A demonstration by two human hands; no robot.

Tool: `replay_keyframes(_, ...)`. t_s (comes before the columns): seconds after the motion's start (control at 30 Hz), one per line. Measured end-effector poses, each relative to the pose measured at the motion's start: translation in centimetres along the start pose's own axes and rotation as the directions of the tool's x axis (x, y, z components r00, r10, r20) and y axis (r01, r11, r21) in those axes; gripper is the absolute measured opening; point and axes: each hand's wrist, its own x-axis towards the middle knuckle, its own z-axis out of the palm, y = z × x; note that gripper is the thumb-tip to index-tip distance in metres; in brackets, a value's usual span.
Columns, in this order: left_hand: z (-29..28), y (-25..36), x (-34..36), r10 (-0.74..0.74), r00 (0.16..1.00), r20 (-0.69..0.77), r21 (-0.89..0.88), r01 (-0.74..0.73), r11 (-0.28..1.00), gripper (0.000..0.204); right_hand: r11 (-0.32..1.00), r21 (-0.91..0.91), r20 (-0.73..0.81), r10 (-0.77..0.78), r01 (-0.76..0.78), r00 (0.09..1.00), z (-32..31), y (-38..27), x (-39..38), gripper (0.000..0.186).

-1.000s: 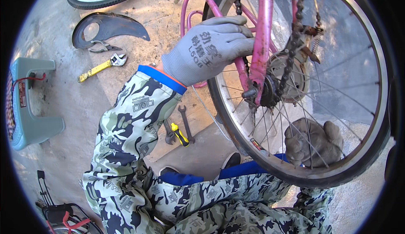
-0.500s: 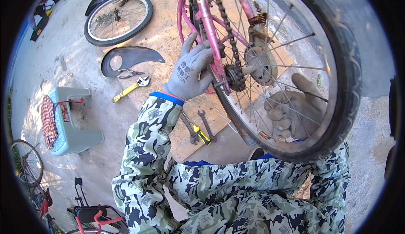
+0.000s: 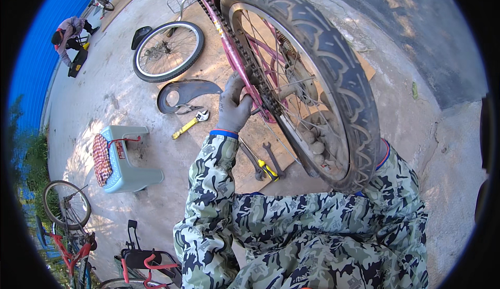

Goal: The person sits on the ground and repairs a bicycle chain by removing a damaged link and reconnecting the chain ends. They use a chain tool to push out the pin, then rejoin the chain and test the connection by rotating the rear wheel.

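Observation:
A pink bicycle frame [image 3: 223, 39] stands upside down with its rear wheel [image 3: 333, 75] raised in front of me. My left hand [image 3: 233, 107], in a grey glove, grips the pink frame stay beside the chain [image 3: 245, 60]. My right hand [image 3: 320, 140], also gloved, shows through the spokes behind the wheel and rests against the rim and spokes near the tyre's lower part. Whether it grips anything is hidden by the wheel. My sleeves are camouflage patterned.
On the ground lie a yellow-handled adjustable wrench [image 3: 190, 123], a dark chain guard [image 3: 185, 92], pliers [image 3: 188, 109], spanners and a screwdriver [image 3: 265, 166], and a loose wheel [image 3: 167, 51]. A light blue step stool [image 3: 127, 161] stands left. A person [image 3: 67, 34] crouches far off; bicycles [image 3: 67, 226] lower left.
The view has swung so the wheel is now seen edge-on with the tyre tread facing me. My left hand stays on the pink frame and my right hand stays behind the spokes.

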Motion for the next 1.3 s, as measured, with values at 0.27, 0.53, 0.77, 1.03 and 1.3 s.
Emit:
replay_keyframes(0.27,0.1,2.5,0.3,-0.211,0.975,-0.065,0.069,0.215,0.974,0.06,0.986,-0.096,0.076,-0.13,0.137,0.989,-1.2,0.6,0.0,0.064)
replay_keyframes(0.53,0.1,3.6,0.2,-0.269,0.935,-0.231,0.052,0.288,0.956,0.058,0.918,-0.232,0.113,-0.303,0.321,0.946,-2.6,1.9,0.3,0.061)
replay_keyframes(0.77,-4.7,11.7,8.2,-0.032,0.789,-0.614,0.075,0.099,0.992,0.035,0.857,-0.314,0.121,-0.391,0.408,0.913,-2.0,4.9,1.5,0.056)
replay_keyframes(1.03,-10.0,20.5,25.1,0.091,0.87,-0.485,0.731,0.346,0.588,0.058,0.934,-0.185,0.165,-0.276,0.305,0.947,-1.9,7.1,1.7,0.05)
replay_keyframes(1.3,-8.9,21.0,28.5,0.299,0.836,-0.46,0.886,0.456,0.088,0.06,0.965,-0.178,0.12,-0.172,0.192,0.978,-1.6,6.5,1.2,0.043)
